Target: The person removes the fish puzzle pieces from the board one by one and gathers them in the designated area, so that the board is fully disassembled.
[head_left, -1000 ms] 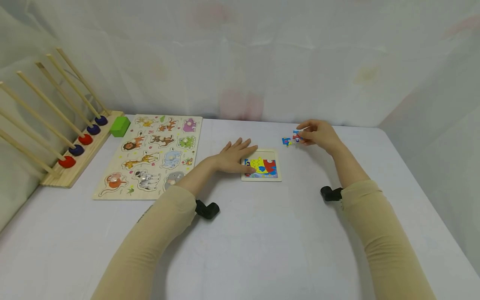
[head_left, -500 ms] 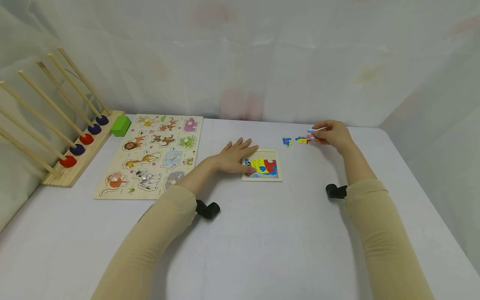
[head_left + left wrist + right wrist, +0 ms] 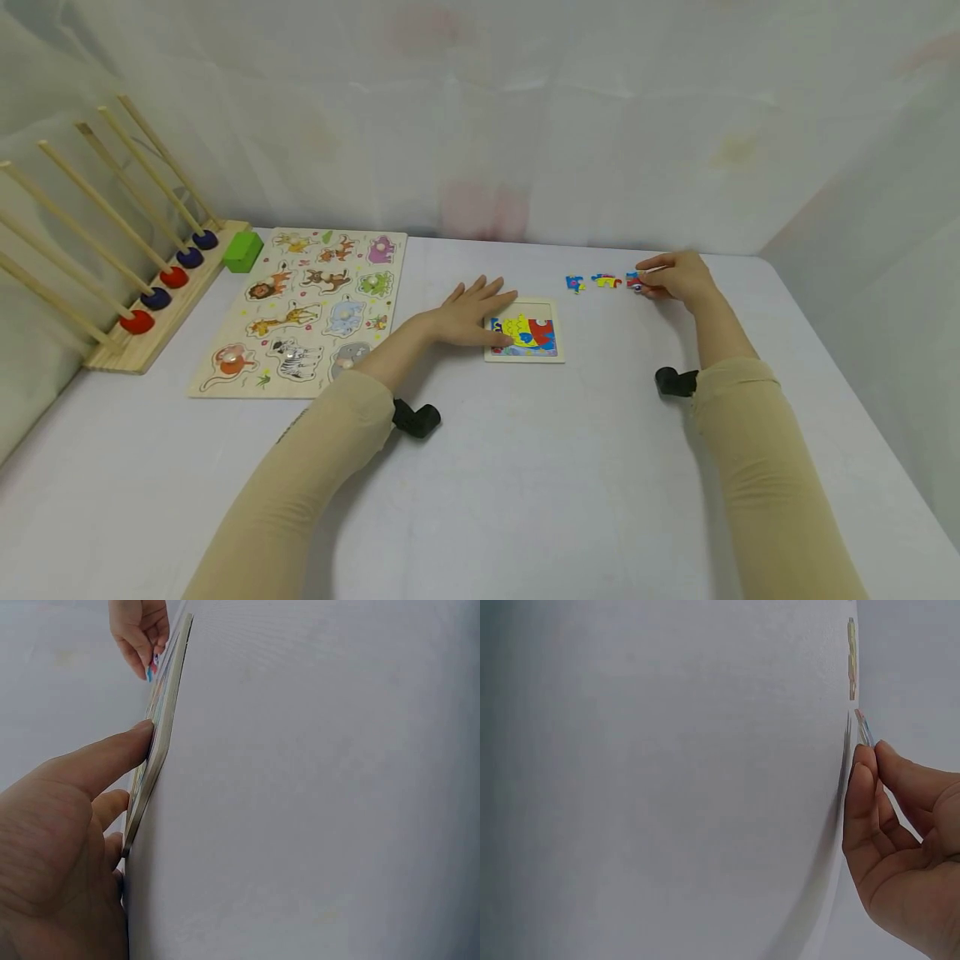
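Note:
My left hand (image 3: 468, 315) lies with fingers spread over the left side of a small wooden jigsaw tray (image 3: 523, 359). Its thumb rests on the tray's picture, which has yellow, red and blue parts; in the left wrist view the thumb (image 3: 112, 759) touches the tray's edge. Between thumb and fingers, my right hand (image 3: 678, 279) pinches a red and blue jigsaw piece (image 3: 633, 281), tilted just above the table in the right wrist view. To its left lie a yellow and red jigsaw piece (image 3: 606, 281) and a blue jigsaw piece (image 3: 575, 284), apart from each other.
A large animal peg puzzle board (image 3: 300, 312) lies on the left, partly under my left forearm. Beyond it stand a wooden rack (image 3: 127, 354) with tall rods and red and blue beads, and a green block (image 3: 243, 252). A white cloth wall (image 3: 600, 125) rises behind the table.
My right hand has moved right with the pinched jigsaw piece, away from the other two, and lowered it toward the table. My left hand has stayed on the tray.

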`<state>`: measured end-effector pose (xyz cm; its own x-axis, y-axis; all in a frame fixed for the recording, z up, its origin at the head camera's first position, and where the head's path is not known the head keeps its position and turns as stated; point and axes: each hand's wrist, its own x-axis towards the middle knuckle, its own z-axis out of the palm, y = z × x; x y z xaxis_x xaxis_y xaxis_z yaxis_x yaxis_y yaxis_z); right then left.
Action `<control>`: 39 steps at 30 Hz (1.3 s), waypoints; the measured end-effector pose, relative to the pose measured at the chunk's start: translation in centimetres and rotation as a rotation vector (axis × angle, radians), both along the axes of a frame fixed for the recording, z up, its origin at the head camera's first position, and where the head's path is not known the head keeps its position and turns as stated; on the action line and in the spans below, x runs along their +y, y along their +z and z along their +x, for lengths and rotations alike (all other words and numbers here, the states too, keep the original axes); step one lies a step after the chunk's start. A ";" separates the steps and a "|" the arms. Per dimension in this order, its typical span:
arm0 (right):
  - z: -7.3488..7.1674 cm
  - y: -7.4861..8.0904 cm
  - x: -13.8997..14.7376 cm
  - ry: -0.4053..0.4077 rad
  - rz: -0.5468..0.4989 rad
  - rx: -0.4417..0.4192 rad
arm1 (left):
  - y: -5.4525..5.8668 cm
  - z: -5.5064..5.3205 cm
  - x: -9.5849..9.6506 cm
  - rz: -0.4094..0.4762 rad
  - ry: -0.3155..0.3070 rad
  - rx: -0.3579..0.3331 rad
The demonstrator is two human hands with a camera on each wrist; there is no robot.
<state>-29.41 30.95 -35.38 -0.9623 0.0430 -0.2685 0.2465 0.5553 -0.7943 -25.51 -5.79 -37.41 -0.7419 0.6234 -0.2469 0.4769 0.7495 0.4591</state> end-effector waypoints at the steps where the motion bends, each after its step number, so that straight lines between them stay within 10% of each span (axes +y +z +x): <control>1: 0.0 -0.1 0.0 0.002 -0.001 -0.001 | 0.0 0.0 0.0 -0.001 0.000 0.000; 28: 0.3 0.4 -0.7 -0.016 0.145 0.047 | -0.2 -0.1 0.0 -0.009 -0.001 0.002; 39: 0.3 1.5 -3.0 -0.041 0.163 0.197 | -0.2 -0.2 0.0 -0.010 0.004 0.003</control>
<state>-29.08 27.95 -33.88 -0.9919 0.1105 -0.0623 0.1208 0.6726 -0.7301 -25.68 -5.75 -37.59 -0.7448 0.6182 -0.2512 0.4755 0.7558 0.4502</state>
